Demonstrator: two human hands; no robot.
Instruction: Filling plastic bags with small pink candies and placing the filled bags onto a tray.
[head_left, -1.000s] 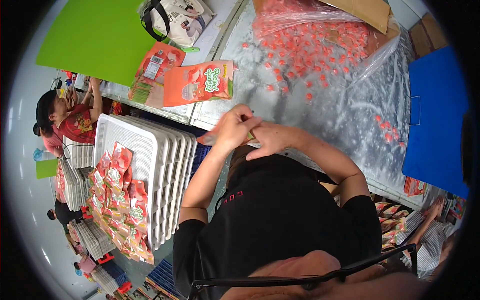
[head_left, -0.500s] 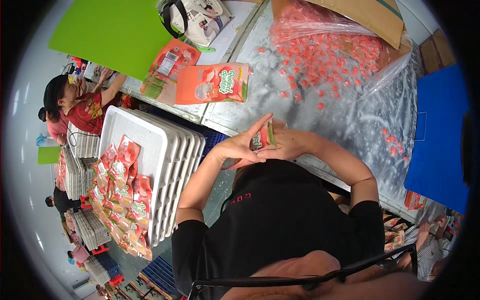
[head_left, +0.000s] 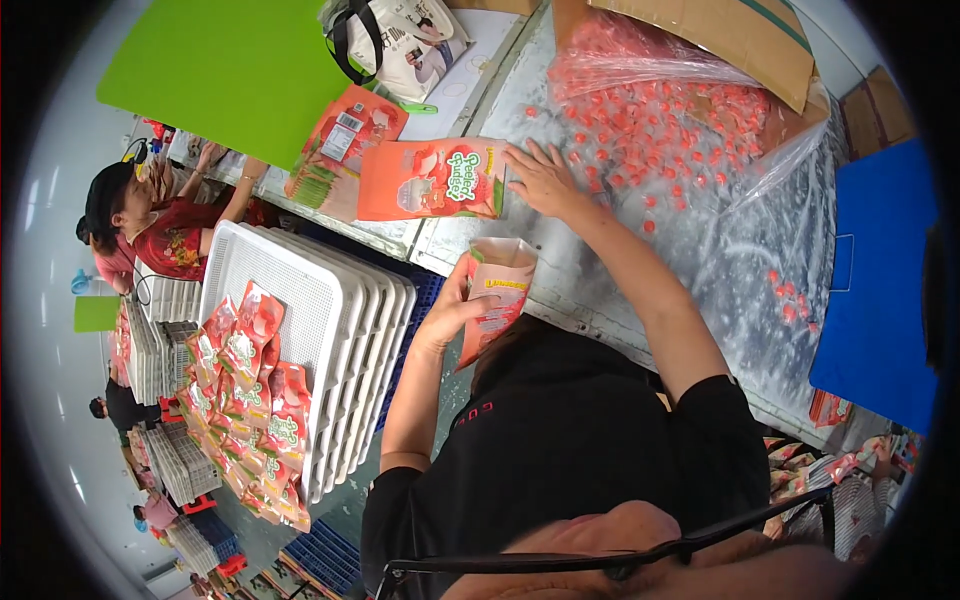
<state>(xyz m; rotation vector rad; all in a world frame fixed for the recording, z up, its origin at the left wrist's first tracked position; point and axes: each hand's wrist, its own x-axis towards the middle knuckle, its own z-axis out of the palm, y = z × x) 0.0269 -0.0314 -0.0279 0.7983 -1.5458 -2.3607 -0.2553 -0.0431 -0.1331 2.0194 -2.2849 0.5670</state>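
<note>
Presently: left hand (head_left: 448, 318), fingers clamped on open orange pouch (head_left: 497, 290), held upright at table edge (head_left: 560, 300). Right hand (head_left: 542, 178), fingers spread flat beside loose red candies (head_left: 680, 130). Risks: pouch tipping, mouth collapsing; candies rolling off table.

Held pouch: a small orange-red stand-up foil pouch (head_left: 497, 292), mouth open at the top, pale inside showing; it tilts a little, top leaning away from the person, held over the table's near edge.
Pouch grip: the left hand (head_left: 452, 308) holds it from its left side, thumb across the front.
Flat pouches: a short stack of orange-red printed pouches (head_left: 432, 180) lying flat on the metal table, fruit picture and green lettering up, just left of the right hand (head_left: 543, 177).
Candies: many small red-wrapped sweets (head_left: 668, 120) scattered on clear plastic sheeting; the right hand rests palm down at the near left fringe of the spread, fingers splayed.
</note>
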